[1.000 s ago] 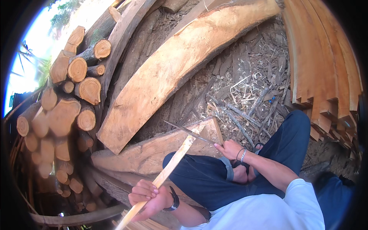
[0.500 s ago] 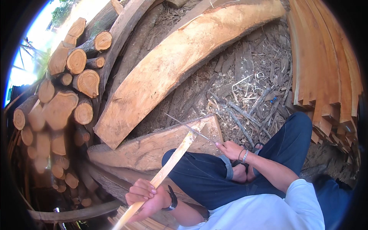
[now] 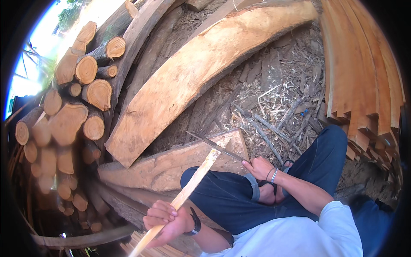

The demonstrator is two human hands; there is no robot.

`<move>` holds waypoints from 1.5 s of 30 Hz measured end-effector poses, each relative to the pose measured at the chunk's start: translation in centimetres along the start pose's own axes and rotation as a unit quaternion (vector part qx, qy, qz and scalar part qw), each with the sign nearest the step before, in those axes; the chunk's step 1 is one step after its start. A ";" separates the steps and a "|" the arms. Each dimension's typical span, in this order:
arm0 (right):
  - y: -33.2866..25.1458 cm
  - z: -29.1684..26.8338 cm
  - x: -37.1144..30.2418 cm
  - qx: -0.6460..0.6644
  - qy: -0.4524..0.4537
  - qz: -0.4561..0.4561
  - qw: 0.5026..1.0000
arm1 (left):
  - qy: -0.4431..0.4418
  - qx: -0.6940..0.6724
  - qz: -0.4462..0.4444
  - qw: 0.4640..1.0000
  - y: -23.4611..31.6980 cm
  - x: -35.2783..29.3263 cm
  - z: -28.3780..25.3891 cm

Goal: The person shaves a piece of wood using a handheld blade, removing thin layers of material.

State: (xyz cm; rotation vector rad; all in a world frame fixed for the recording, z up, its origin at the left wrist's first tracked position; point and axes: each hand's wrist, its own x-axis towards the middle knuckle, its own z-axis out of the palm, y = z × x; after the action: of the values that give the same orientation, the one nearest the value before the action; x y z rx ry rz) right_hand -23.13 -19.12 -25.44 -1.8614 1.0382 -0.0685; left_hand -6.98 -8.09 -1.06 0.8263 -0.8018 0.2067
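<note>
My left hand is closed around the lower part of a long pale wooden strip, which slants up and away to the right. In my right hand is a long knife; the fist hides its handle. The blade points up and left and crosses the strip near its far end, seemingly touching it, though the contact is too small to be sure. Under that far end lies a flat wooden slab, beside my bent knee.
A big curved slab lies across the ground ahead. Cut logs are stacked at the left, and sawn boards at the right. Sticks, bark and pale shavings litter the ground between. More thin strips lie near my left forearm.
The knife blade has turned, so more of its flat side shows, and its tip has shifted slightly to the right. My left hand and the strip have moved a little right.
</note>
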 end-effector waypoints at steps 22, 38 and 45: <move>-3.2 -1.8 -1.8 0.108 -0.004 -0.060 0.992 | 0.009 0.004 0.009 1.000 0.1 0.0 -0.3; 1.1 -1.1 0.7 -0.048 0.017 0.015 0.999 | -0.002 -0.007 -0.006 1.000 0.2 -0.7 0.0; -0.2 -1.2 0.0 0.279 -0.178 0.071 0.941 | -0.009 -0.003 0.004 1.000 0.1 -0.4 -0.1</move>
State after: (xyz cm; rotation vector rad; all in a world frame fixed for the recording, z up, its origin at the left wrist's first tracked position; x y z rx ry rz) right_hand -23.60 -19.92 -24.68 -1.2235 0.7917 0.0548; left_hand -7.25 -7.90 -1.39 0.8191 -0.8221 0.2048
